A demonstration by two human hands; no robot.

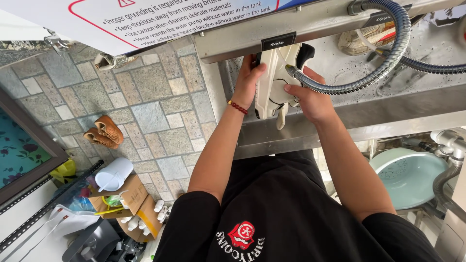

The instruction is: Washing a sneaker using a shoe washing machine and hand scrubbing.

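A white shoe (pixel 270 87) with a dark heel is held sole-outward against the front of a steel washing machine (pixel 301 29). My left hand (pixel 248 81) grips the shoe's left side; a red bead bracelet sits on that wrist. On the shoe's right side, my right hand (pixel 305 93) holds the nozzle end of a flexible metal hose (pixel 388 58) against the shoe. The hose loops up and back into the wet steel basin (pixel 427 46).
A pair of brown shoes (pixel 103 132) lies on the tiled floor at left. Below them stand a cardboard box (pixel 132 196) with small white bottles and a white jug (pixel 112 174). A pale green basin (pixel 407 177) and grey pipes (pixel 449 160) sit lower right.
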